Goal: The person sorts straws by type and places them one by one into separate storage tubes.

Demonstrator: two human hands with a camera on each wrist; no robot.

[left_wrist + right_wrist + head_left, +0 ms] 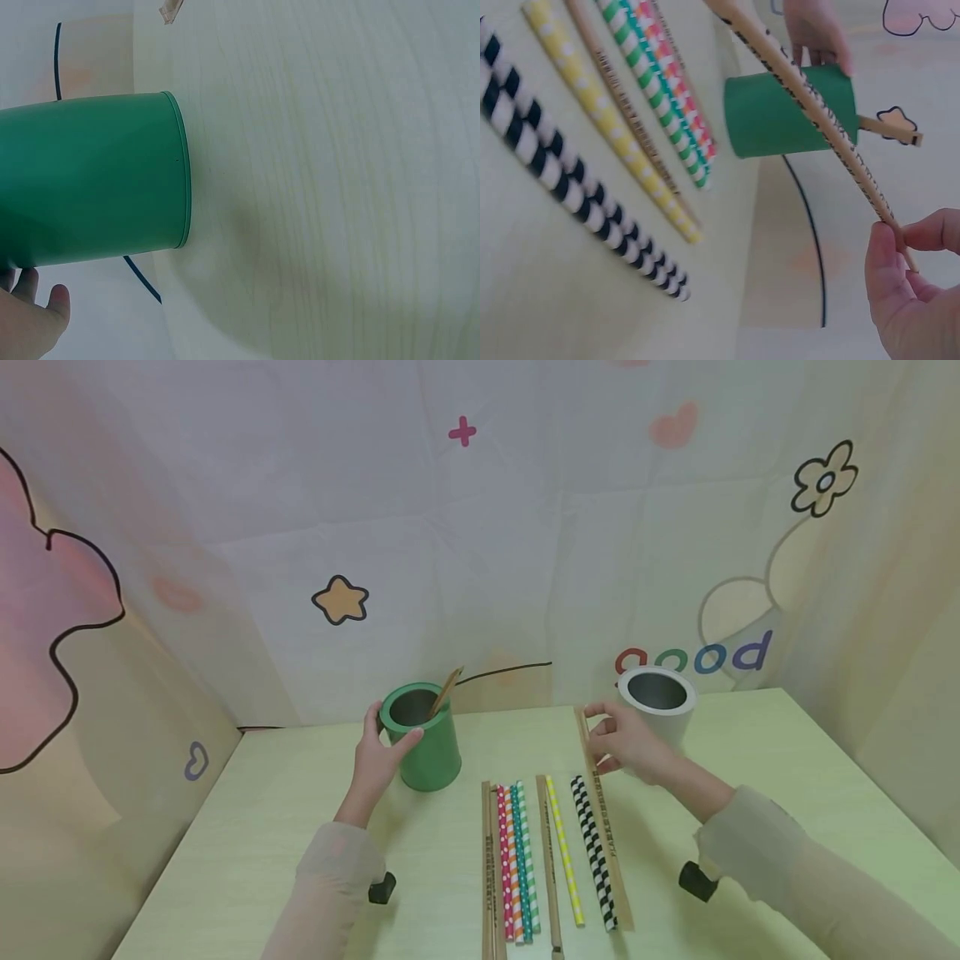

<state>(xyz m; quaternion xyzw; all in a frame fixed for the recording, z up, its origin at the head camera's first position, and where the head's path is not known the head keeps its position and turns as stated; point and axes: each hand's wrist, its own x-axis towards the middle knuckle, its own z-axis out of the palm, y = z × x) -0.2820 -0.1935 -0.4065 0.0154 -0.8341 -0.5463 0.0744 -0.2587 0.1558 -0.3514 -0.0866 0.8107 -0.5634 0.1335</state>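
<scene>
My left hand (388, 731) grips the rim of a green cup (427, 760), thumb on the near side and fingers behind. A wooden stick (447, 689) leans inside the cup. My right hand (596, 737) pinches the far end of a long brown stick (609, 835) beside a white cup (660, 702). In the right wrist view, thumb and finger of my right hand (896, 236) hold that brown stick (810, 97), which crosses in front of the green cup (780, 112). The left wrist view shows the green cup (90, 180) and my left fingertips (34, 315).
Several straws lie in a row on the pale table (262, 827): brown, pink dotted, orange, green striped, a yellow straw (564, 852) and a black-and-white straw (594, 852). Printed fabric walls close in the back and both sides.
</scene>
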